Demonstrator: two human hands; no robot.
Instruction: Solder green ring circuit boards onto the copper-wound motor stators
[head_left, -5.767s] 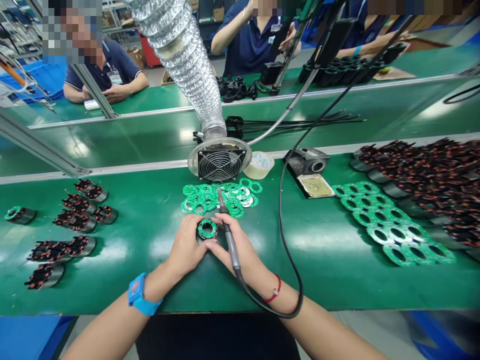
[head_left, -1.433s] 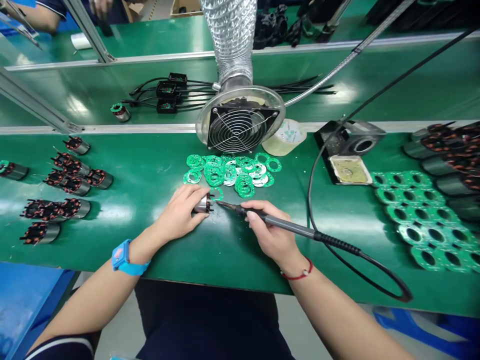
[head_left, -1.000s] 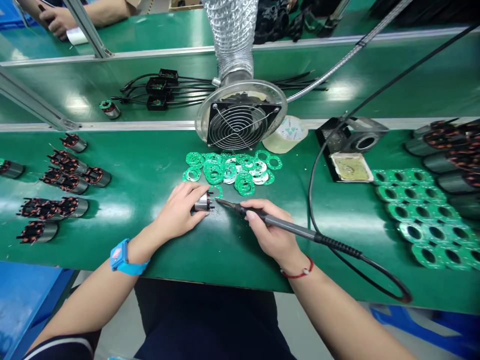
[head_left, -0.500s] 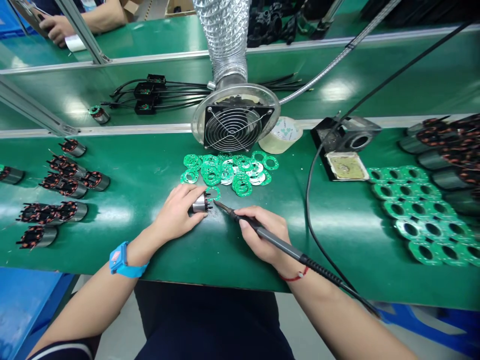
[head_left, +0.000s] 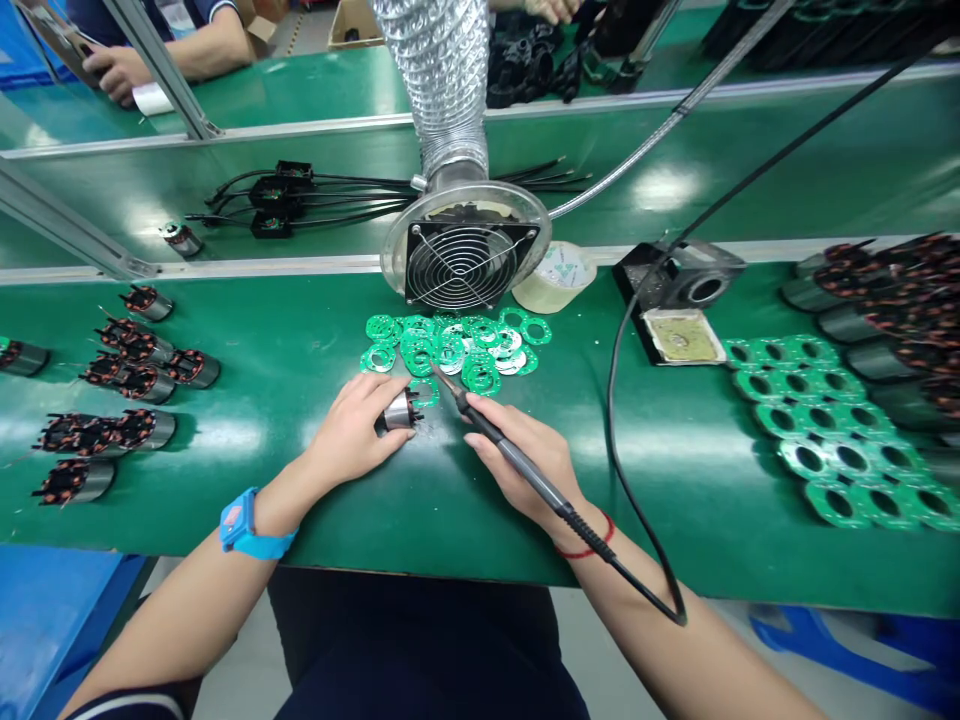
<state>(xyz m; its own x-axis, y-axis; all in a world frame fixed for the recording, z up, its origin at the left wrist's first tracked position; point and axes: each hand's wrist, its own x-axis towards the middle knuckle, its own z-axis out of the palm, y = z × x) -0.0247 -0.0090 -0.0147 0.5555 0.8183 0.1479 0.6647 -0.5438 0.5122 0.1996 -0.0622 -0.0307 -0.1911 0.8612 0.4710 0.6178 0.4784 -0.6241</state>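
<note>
My left hand (head_left: 358, 425) is closed around a motor stator (head_left: 397, 411) lying on its side on the green bench, its pins facing right. A ring-shaped green circuit board (head_left: 426, 391) lies just beyond those pins; whether the two touch I cannot tell. In my right hand (head_left: 525, 455) is a soldering iron (head_left: 499, 437), gripped like a pen. Its tip points up and left, at the near edge of a heap of round green circuit boards (head_left: 450, 348). The tip is apart from the stator.
A fume extractor fan (head_left: 461, 262) stands behind the heap, with a tape roll (head_left: 556, 278) beside it. Rightward are a soldering iron stand (head_left: 675, 300), rows of circuit boards (head_left: 832, 415) and stacked stators (head_left: 892, 330). More stators (head_left: 135, 380) stand left. A co-worker's hand (head_left: 120, 75) shows beyond.
My right hand has swung the soldering iron's tip up and away from the stator's pins toward the board heap. The cable loop has shifted. My left hand keeps its hold on the stator.
</note>
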